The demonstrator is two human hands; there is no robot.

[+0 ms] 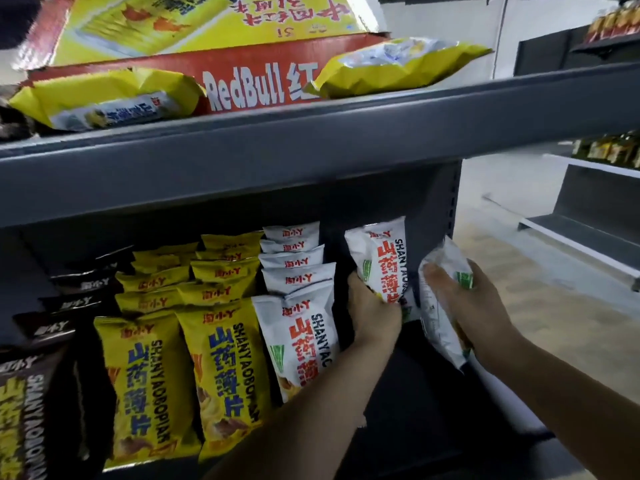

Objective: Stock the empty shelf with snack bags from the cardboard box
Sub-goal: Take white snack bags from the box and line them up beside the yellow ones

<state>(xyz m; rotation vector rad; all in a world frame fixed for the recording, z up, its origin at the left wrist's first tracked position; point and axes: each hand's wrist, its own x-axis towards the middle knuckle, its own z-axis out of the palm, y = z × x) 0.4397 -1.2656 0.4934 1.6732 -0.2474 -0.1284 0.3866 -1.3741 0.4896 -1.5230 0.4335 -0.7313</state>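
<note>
Mid-stocking, the left hand clasped a white bag upright near the shelf's right end, the right hand another, each needing seating beside the row.

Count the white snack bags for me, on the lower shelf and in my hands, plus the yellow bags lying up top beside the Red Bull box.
White bags standing in the shelf row: 5
White bags held: 2, left bag in the left hand, right bag in the right hand
Yellow bags on the upper shelf: 2
Total: 9
</note>
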